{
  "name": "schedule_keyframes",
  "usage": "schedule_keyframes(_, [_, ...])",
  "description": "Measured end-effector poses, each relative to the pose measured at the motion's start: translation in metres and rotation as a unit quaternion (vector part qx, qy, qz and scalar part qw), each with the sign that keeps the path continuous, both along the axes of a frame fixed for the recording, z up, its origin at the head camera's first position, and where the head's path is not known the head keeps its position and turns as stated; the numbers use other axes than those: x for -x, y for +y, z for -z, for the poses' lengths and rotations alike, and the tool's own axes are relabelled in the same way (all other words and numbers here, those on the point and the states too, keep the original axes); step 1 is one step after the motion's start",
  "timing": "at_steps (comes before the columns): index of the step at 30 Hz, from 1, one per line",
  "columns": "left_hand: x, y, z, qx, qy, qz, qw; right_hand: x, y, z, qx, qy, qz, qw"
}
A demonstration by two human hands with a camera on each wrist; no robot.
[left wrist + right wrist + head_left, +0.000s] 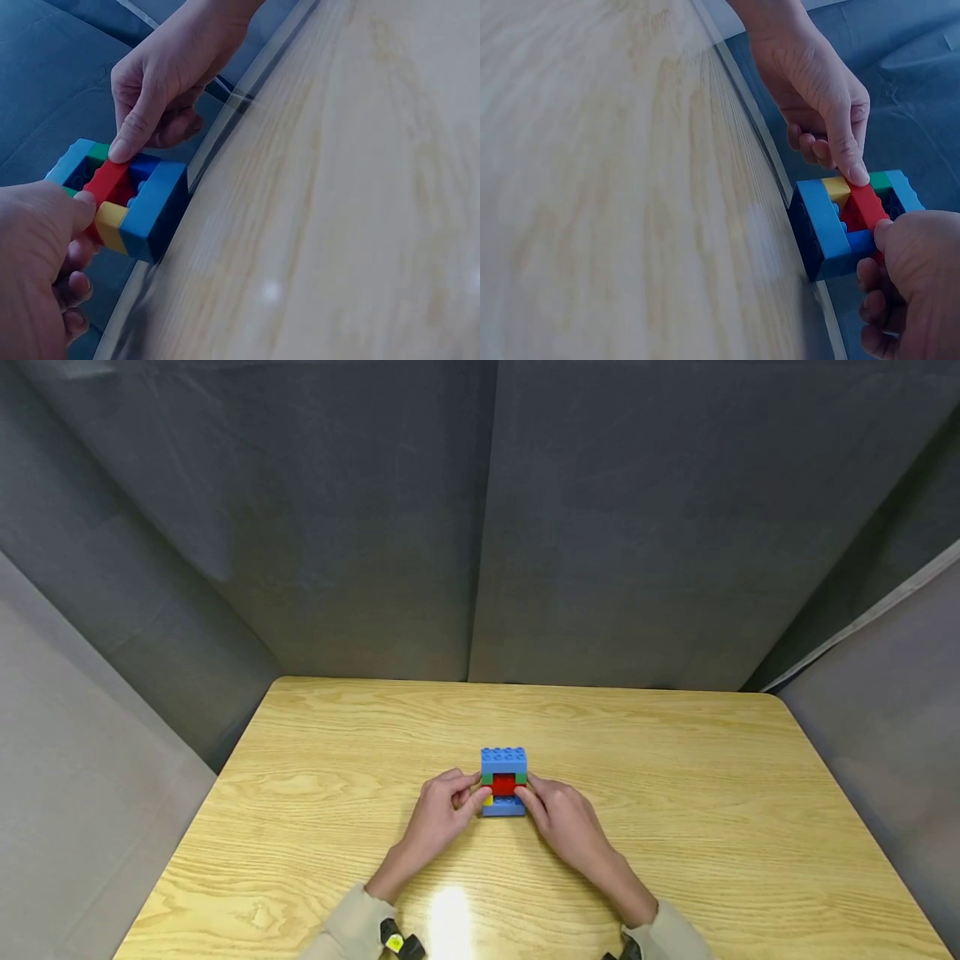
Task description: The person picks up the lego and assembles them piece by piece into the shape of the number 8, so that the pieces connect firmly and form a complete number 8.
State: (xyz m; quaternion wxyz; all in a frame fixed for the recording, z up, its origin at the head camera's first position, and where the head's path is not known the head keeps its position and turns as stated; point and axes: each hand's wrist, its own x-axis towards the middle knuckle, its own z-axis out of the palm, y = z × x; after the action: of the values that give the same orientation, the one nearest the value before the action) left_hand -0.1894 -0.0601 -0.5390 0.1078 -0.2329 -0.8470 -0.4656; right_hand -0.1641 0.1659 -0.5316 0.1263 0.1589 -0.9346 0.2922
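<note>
A small brick structure [503,760] stands at the middle of the wooden table [675,827]. It has blue bricks at top and bottom, green and yellow bricks at the sides, and a red brick [503,785] across its open middle. My left hand [459,799] holds its left side with curled fingers, one fingertip on the red brick [867,204] near the yellow brick [835,189]. On the opposite side my right hand [543,802] grips it, with its index fingertip pressing the red brick [109,180]. In the left wrist view the structure [154,206] shows between both hands.
Grey fabric screens [480,527] close in the table at the back and both sides. A bright light reflection [450,918] lies on the wood near the front edge. Beige sleeves [352,931] cover both forearms.
</note>
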Motion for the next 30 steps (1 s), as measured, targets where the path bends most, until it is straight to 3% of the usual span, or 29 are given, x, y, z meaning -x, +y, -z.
schedule_keyframes(9, [-0.0010, 0.0036, 0.0052, -0.018, 0.012, -0.016, 0.9996, -0.0028, -0.0043, -0.0016, -0.008, 0.030, 0.007, 0.9995])
schedule_keyframes(17, [-0.0019, 0.0043, 0.0035, -0.019, 0.007, -0.011, 0.9997, -0.0026, -0.0054, -0.0006, -0.014, 0.042, 0.003, 0.9990])
schedule_keyframes(30, [-0.0022, 0.0043, 0.0037, -0.020, 0.010, -0.008, 0.9997, -0.0041, -0.0072, -0.0010, -0.021, 0.037, 0.018, 0.9989])
